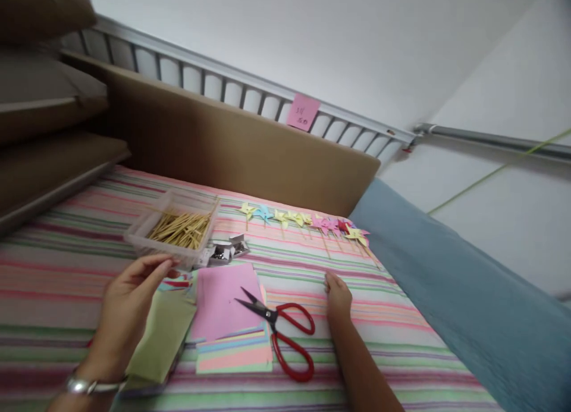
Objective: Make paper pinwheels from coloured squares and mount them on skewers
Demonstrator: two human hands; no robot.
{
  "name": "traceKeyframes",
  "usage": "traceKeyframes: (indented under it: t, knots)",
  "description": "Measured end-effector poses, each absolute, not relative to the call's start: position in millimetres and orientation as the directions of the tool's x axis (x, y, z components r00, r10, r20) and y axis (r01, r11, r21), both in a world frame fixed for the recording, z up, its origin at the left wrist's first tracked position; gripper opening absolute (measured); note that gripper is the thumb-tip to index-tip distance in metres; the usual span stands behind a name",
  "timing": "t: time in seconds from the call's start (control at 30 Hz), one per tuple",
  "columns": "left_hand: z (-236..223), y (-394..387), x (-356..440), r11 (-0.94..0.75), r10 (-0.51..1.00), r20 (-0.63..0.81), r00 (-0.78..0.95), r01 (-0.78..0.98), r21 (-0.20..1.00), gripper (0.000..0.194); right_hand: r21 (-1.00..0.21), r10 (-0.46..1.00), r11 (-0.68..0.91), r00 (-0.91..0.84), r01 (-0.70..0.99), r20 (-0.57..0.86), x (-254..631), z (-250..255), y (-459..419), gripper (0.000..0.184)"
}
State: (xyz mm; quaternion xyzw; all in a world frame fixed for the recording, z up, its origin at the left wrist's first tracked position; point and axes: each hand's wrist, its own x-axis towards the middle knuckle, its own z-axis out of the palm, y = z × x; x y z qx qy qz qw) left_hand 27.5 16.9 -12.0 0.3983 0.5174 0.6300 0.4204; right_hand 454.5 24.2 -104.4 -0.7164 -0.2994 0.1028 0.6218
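My left hand (131, 296) is raised over the near side of a clear plastic box (138, 236), thumb and forefinger pinched together. Whatever sits in that pinch, if anything, is too small to make out. Thin wooden sticks (181, 229) fill the box. Below the left hand lies a stack of yellow-green paper (160, 335). My right hand (338, 296) rests on the striped cloth with its fingers curled closed, their inside hidden. Between the hands, red-handled scissors (270, 317), blades parted, lie partly on pink paper (225, 299) and a stack of coloured sheets (234, 357).
Paper pinwheels on sticks (294, 217) line the back of the striped cloth (285, 281). Small open boxes (222, 252) of tiny metal pieces stand by the plastic box. A cardboard panel (232, 144) closes the back; cardboard boxes (40, 156) are stacked left.
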Motion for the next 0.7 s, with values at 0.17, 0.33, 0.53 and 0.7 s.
traceKeyframes:
  t: [0.17, 0.33, 0.53, 0.7]
  knots:
    - [-12, 14, 1, -0.068, 0.915, -0.058, -0.400, -0.294, 0.954, 0.028, -0.966, 0.762, -0.018, 0.629, 0.257, 0.154, 340, -79, -9, 0.038]
    - [-16, 10, -15, 0.115, 0.945, -0.169, -0.279, -0.200, 0.973, 0.027, -0.949, 0.972, 0.062, 0.195, 0.310, 0.127, 210, -65, -26, 0.012]
    - [-39, 7, -28, 0.194, 0.980, -0.184, -0.072, 0.182, 0.964, 0.020, -0.923, 0.989, 0.075, 0.093, 0.378, 0.118, 166, -75, -23, 0.018]
    - [-52, 8, -34, 0.178, 0.983, -0.181, -0.017, 0.283, 0.942, 0.017, -0.958, 0.993, -0.023, 0.116, 0.284, 0.011, 165, -93, -13, 0.023]
